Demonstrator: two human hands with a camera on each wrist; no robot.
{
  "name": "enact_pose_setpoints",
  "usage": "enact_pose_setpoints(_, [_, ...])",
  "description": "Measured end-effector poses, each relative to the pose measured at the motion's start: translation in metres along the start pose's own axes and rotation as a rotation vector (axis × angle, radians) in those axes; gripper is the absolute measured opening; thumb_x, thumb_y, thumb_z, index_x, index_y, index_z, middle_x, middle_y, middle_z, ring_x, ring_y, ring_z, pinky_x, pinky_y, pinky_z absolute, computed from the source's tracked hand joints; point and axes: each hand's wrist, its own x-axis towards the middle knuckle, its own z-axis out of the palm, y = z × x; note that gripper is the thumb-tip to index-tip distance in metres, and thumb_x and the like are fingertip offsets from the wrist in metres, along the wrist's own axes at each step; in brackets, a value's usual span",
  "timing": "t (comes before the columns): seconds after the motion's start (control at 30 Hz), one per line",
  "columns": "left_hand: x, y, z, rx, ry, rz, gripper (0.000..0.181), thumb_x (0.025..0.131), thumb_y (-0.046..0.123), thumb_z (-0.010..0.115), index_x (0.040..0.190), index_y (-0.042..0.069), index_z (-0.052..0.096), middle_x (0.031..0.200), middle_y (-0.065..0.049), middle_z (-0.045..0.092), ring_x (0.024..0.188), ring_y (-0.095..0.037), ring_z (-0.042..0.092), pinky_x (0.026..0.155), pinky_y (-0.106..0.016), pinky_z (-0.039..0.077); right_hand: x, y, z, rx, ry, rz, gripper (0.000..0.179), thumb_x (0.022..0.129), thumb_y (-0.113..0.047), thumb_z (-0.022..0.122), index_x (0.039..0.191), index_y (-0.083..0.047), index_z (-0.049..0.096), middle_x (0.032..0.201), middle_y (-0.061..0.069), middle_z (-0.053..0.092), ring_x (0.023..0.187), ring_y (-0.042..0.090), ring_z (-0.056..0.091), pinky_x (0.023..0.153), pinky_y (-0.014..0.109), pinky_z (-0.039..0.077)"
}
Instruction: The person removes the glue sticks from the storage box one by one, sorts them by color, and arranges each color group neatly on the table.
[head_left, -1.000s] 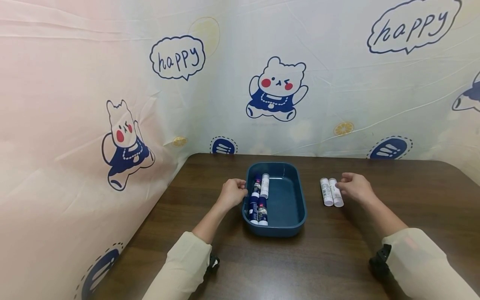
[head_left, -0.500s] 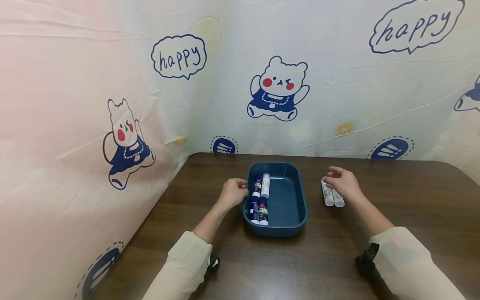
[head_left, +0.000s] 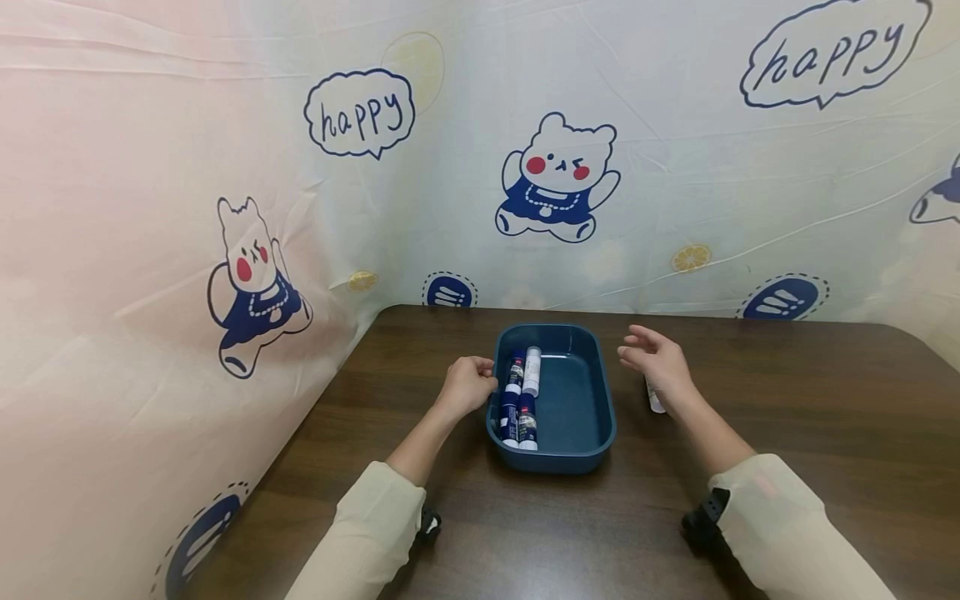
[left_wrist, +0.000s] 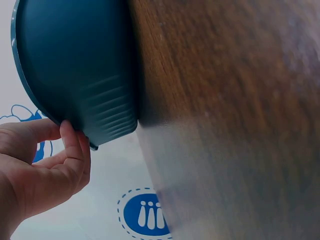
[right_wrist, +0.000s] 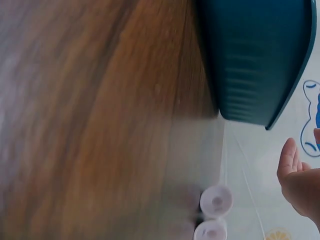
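Observation:
A dark blue-green plastic bin (head_left: 572,408) stands on the table, with several glue sticks (head_left: 510,417) lying along its left side, mostly blue-labelled and one white (head_left: 532,371). My left hand (head_left: 467,385) pinches the bin's left rim between thumb and fingers; the left wrist view shows the thumb at the bin edge (left_wrist: 18,55). To the right of the bin, my right hand (head_left: 662,367) hovers with fingers loosely bent and nothing between them. Beneath it a white glue stick (head_left: 655,398) is partly covered. Two round white ends (right_wrist: 216,200) show side by side in the right wrist view.
The brown wooden table (head_left: 480,533) extends around the bin. A cloth with cartoon bears and "happy" bubbles (head_left: 358,114) hangs behind and at the left. Each wrist bears a black device (head_left: 705,517).
My right hand has moved left across the two white glue sticks towards the bin, carrying nothing. The left hand stays at the bin's rim, and the glue sticks have not moved.

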Motion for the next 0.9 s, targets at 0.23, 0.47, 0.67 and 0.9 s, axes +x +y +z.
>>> enact_pose_setpoints(0.23, [0.0, 0.0, 0.0, 0.002, 0.002, -0.002, 0.031, 0.084, 0.001, 0.059, 0.115, -0.004, 0.061, 0.097, -0.01, 0.061, 0.085, -0.019, 0.055, 0.074, -0.032, 0.051, 0.004, -0.003, 0.018, 0.014, -0.013, 0.007, 0.056, 0.09, -0.006, 0.054, 0.141, 0.002, 0.031, 0.127, 0.023, 0.043, 0.108, 0.031, 0.056, 0.093, 0.039, 0.042])
enact_pose_setpoints(0.47, [0.002, 0.0, 0.0, -0.008, -0.002, -0.018, 0.031, 0.085, 0.002, 0.059, 0.116, -0.004, 0.06, 0.097, -0.01, 0.06, 0.085, -0.02, 0.055, 0.075, -0.032, 0.051, 0.005, -0.005, 0.036, 0.045, -0.029, -0.001, 0.055, 0.089, -0.003, 0.055, 0.14, 0.003, 0.032, 0.127, 0.026, 0.043, 0.108, 0.035, 0.054, 0.085, 0.029, 0.047])
enact_pose_setpoints(0.67, [0.003, -0.001, 0.001, -0.006, -0.006, -0.015, 0.032, 0.085, 0.002, 0.059, 0.117, -0.004, 0.06, 0.095, -0.009, 0.059, 0.084, -0.019, 0.055, 0.074, -0.031, 0.051, 0.005, -0.009, 0.048, 0.028, -0.044, -0.005, 0.055, 0.089, -0.002, 0.055, 0.14, 0.003, 0.033, 0.128, 0.026, 0.043, 0.104, 0.031, 0.058, 0.086, 0.032, 0.047])
enact_pose_setpoints(0.9, [0.001, 0.0, 0.001, -0.014, -0.01, -0.029, 0.032, 0.085, 0.001, 0.059, 0.118, -0.003, 0.059, 0.095, -0.008, 0.059, 0.083, -0.019, 0.055, 0.071, -0.03, 0.051, 0.009, -0.01, 0.062, -0.022, -0.049, -0.004, 0.054, 0.089, -0.004, 0.056, 0.139, 0.003, 0.035, 0.125, 0.024, 0.046, 0.103, 0.032, 0.057, 0.084, 0.031, 0.048])
